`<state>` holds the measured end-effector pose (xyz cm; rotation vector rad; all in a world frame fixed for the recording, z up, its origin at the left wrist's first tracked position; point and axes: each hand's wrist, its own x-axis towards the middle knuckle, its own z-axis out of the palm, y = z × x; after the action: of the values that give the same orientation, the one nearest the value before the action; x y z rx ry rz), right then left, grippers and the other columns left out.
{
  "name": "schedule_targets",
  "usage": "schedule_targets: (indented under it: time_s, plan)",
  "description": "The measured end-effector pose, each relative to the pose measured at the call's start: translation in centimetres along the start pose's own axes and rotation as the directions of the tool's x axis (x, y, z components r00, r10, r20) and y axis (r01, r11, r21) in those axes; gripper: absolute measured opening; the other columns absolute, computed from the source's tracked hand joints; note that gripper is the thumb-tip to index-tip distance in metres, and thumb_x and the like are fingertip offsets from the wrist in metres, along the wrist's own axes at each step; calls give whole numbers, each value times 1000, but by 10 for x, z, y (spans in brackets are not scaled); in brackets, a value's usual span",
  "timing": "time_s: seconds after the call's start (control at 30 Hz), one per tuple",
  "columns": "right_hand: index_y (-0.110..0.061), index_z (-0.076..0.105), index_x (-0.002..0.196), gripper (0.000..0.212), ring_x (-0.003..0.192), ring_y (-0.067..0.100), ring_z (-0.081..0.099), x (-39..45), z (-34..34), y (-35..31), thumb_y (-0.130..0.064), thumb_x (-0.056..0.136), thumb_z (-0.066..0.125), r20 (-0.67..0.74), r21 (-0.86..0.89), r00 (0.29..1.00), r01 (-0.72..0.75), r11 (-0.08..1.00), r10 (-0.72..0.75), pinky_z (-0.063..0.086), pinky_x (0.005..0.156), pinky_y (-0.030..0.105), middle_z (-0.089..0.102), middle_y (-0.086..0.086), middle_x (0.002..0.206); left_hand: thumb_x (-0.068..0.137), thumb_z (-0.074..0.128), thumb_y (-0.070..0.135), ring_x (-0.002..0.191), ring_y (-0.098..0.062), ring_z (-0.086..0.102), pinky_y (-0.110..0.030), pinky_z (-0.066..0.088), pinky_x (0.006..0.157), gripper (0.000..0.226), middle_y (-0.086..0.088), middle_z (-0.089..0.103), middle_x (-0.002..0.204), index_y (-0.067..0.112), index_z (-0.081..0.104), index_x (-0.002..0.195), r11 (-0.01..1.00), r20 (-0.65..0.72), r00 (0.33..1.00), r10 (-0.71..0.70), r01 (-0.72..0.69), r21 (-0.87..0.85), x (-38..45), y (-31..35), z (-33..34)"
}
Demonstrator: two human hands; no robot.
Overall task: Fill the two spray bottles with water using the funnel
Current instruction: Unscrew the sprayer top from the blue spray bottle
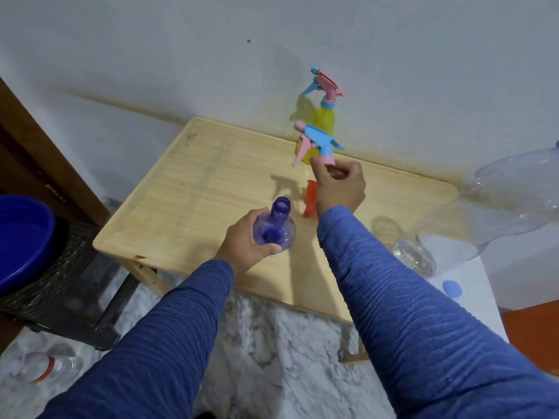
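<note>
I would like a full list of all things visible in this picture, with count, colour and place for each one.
purple spray bottle: 1, clear purple, uncapped, near table edge, in left hand
spray head: 1, blue and pink, lifted above table, in right hand
yellow spray bottle: 1, yellow, capped, table back by wall
funnel: 1, orange, on table, partly behind right hand
table: 1, light wood, centre
large bottles: 2, clear plastic, right
round lid: 1, blue, white surface right
basin: 1, dark blue, left on black stand
small bottle: 1, clear, floor lower left
left hand: 1, grips purple bottle
right hand: 1, pinches spray head
</note>
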<state>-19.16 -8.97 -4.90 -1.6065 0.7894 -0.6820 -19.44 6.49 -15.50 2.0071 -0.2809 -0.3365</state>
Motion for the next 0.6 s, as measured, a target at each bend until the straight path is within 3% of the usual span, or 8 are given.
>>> schedule_targets:
  time_s: [0.07, 0.13, 0.2, 0.3, 0.43, 0.6]
  plan:
    - [-19, 57, 87, 30, 74, 12, 58, 2, -14, 27, -34, 72, 78, -117, -6, 988, -99, 995, 97, 45, 64, 10, 61, -10, 77, 63, 86, 21, 108, -13, 60, -32, 47, 100, 79, 7, 61, 120, 24, 48, 133, 1000, -7, 1000, 13, -13, -9, 0, 0, 0]
    - [-20, 54, 87, 30, 79, 15, 61, 5, -27, 53, -35, 74, 76, -207, -14, 966, -163, 987, 157, 49, 69, 24, 65, -5, 84, 63, 86, 19, 107, -14, 61, -31, 49, 97, 77, 6, 61, 118, 24, 49, 131, 1000, -12, 1000, 28, -28, -9, 0, 0, 1]
    - [-21, 51, 88, 31, 88, 20, 62, 8, -36, 73, -36, 75, 75, -260, -21, 944, -217, 976, 204, 43, 68, 26, 65, 0, 93, 63, 86, 19, 106, -13, 61, -28, 50, 95, 77, 6, 61, 117, 24, 49, 131, 999, -14, 999, 40, -40, 0, -1, 0, 0]
    - [-21, 48, 88, 36, 88, 23, 62, 15, -42, 95, -42, 75, 74, -287, -62, 921, -292, 955, 263, 47, 72, 31, 63, 4, 96, 64, 86, 18, 107, -12, 61, -25, 48, 94, 78, 7, 60, 118, 24, 48, 132, 999, -11, 999, 42, -42, 13, -1, 2, 0]
    - [-23, 45, 86, 41, 93, 26, 60, 22, -40, 109, -52, 73, 70, -327, -207, 901, -364, 908, 286, 48, 91, 43, 60, 0, 87, 65, 86, 19, 108, -11, 58, -22, 45, 93, 80, 10, 57, 119, 25, 46, 134, 999, 1, 1000, 12, -12, 34, 0, 4, 0]
    - [-20, 47, 91, 40, 99, 28, 55, 27, -39, 114, -48, 74, 70, -332, -349, 880, -449, 822, 340, 45, 94, 42, 38, -2, 80, 65, 86, 18, 110, -11, 57, -22, 45, 92, 80, 9, 57, 123, 27, 46, 134, 1000, 1, 1000, -23, 23, 15, 1, 3, 0]
